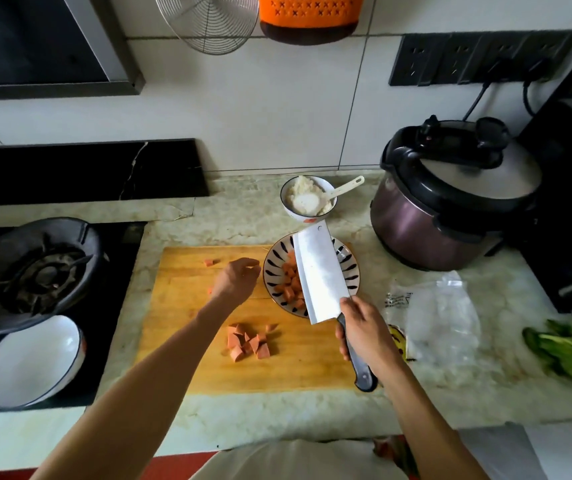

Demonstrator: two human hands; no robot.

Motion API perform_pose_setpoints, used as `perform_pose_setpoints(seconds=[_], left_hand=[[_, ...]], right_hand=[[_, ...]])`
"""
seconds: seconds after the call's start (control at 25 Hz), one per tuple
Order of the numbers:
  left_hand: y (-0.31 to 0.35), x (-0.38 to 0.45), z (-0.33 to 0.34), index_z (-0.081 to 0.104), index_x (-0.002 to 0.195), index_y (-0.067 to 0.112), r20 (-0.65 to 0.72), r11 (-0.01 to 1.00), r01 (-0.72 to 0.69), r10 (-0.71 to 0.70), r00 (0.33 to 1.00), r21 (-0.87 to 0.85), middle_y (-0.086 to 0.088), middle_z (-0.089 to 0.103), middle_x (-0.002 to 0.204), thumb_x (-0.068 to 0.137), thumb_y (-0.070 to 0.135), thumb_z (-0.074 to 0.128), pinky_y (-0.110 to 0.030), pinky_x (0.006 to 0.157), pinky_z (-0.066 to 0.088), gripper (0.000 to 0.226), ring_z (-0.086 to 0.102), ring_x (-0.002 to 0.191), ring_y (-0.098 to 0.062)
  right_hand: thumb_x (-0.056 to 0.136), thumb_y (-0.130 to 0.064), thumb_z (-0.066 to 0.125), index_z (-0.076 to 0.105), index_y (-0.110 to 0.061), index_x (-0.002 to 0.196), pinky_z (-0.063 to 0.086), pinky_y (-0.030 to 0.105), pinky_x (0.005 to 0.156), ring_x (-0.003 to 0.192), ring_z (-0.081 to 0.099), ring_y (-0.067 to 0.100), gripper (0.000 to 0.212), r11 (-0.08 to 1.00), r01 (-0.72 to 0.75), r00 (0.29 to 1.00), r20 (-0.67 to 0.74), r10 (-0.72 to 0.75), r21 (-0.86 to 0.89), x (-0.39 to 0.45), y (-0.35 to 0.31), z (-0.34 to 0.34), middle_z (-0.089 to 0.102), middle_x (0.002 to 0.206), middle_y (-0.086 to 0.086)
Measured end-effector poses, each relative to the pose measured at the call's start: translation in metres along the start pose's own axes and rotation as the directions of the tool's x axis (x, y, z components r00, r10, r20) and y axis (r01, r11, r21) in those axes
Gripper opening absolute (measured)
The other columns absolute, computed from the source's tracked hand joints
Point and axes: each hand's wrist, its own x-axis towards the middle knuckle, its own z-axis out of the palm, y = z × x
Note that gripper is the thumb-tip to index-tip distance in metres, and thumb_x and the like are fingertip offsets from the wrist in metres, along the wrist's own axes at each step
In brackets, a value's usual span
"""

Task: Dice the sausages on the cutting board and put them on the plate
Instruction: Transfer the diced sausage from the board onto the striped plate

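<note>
Pink sausage cubes (249,342) sit heaped mid-board; right hand (364,329) grips the cleaver (319,275) over the plate (272,268), left hand (238,277) loosely curled, empty.

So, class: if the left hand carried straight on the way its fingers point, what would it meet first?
Probably the striped plate: the left hand points right toward its near rim, though the hand's height above the cutting board is unclear.

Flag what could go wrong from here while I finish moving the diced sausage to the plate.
The cleaver, gripped by the right hand, lies across the plate close to the left hand; a cut is possible. Stray dice sit far from the main pile and may be missed.
</note>
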Motion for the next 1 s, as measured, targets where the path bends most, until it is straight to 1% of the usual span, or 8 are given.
perform_pose_setpoints(seconds=[0.12,0.24,0.32,0.4,0.52,0.68,0.84,1.0], left_hand=[[-0.024,-0.043,-0.014,0.071,0.109,0.013,-0.174,0.991,-0.118,0.129,0.976,0.067,0.002,0.069,0.102,0.095,0.018,0.057,-0.02,0.072,0.045,0.021,0.062,0.087,-0.012],[-0.061,-0.081,-0.015,0.073,0.102,0.017,-0.234,0.99,-0.134,0.138,0.962,0.035,-0.002,0.072,0.104,0.091,0.016,0.061,-0.022,0.074,0.047,0.016,0.066,0.091,-0.016],[-0.078,-0.096,-0.011,0.073,0.101,0.016,-0.186,0.986,-0.153,0.162,0.969,0.065,-0.004,0.072,0.101,0.089,0.016,0.062,-0.018,0.075,0.047,0.016,0.066,0.093,-0.018],[-0.084,-0.104,-0.003,0.072,0.104,0.015,-0.12,0.922,-0.286,0.325,0.938,0.26,-0.005,0.069,0.11,0.088,0.024,0.059,-0.025,0.083,0.049,0.022,0.063,0.1,-0.023],[-0.082,-0.103,0.01,0.067,0.112,0.023,0.08,0.695,-0.539,0.576,0.814,0.476,-0.002,0.062,0.122,0.086,0.04,0.052,-0.04,0.097,0.046,0.033,0.055,0.115,-0.025],[-0.075,-0.088,0.035,0.065,0.107,0.017,0.304,0.4,-0.706,0.699,0.648,0.585,-0.008,0.063,0.119,0.093,0.034,0.042,-0.045,0.098,0.046,0.033,0.058,0.115,-0.03],[-0.085,-0.082,0.032,0.07,0.089,0.013,0.3,0.361,-0.753,0.757,0.581,0.55,-0.009,0.067,0.103,0.093,0.033,0.049,-0.04,0.08,0.055,0.029,0.065,0.098,-0.029],[-0.098,-0.081,0.009,0.07,0.092,0.02,0.329,0.319,-0.766,0.762,0.558,0.559,-0.004,0.067,0.1,0.085,0.053,0.055,-0.037,0.094,0.047,0.037,0.062,0.1,-0.025]], right_hand=[[0.103,-0.028,0.04,0.055,-0.014,0.087,0.037,0.027,0.038,0.038,0.044,0.019,0.026,0.996,0.066,0.998,0.008,-0.065,-0.062,-0.011,0.012,0.01,0.053,0.058,0.006],[0.1,-0.024,0.045,0.039,-0.023,0.067,0.031,0.033,0.047,0.04,0.037,0.013,0.034,0.904,0.242,0.961,-0.041,-0.273,-0.352,-0.022,0.036,0.023,0.04,0.048,-0.003],[0.099,-0.026,0.045,0.034,-0.024,0.067,0.026,0.033,0.051,0.045,0.04,0.022,0.035,0.782,0.303,0.92,-0.049,-0.39,-0.545,-0.031,0.048,0.034,0.035,0.048,-0.005],[0.096,-0.028,0.047,0.045,-0.017,0.071,0.026,0.029,0.049,0.048,0.052,0.031,0.028,0.697,0.328,0.884,-0.054,-0.465,-0.638,-0.04,0.054,0.041,0.049,0.049,0.002],[0.097,-0.023,0.054,0.051,-0.014,0.075,0.027,0.026,0.048,0.052,0.059,0.029,0.023,0.635,0.302,0.871,-0.066,-0.488,-0.711,-0.055,0.055,0.047,0.059,0.056,0.007],[0.101,-0.029,0.044,0.044,-0.019,0.079,0.031,0.03,0.049,0.06,0.062,0.028,0.024,0.647,0.255,0.896,-0.076,-0.437,-0.718,-0.063,0.049,0.049,0.061,0.063,0.005],[0.103,-0.035,0.036,0.039,-0.021,0.083,0.03,0.031,0.053,0.071,0.062,0.028,0.025,0.646,0.213,0.925,-0.062,-0.375,-0.733,-0.068,0.039,0.062,0.063,0.073,0.006],[0.103,-0.036,0.034,0.041,-0.02,0.086,0.027,0.032,0.052,0.076,0.061,0.029,0.024,0.664,0.179,0.936,-0.082,-0.342,-0.726,-0.067,0.034,0.074,0.065,0.079,0.007]])
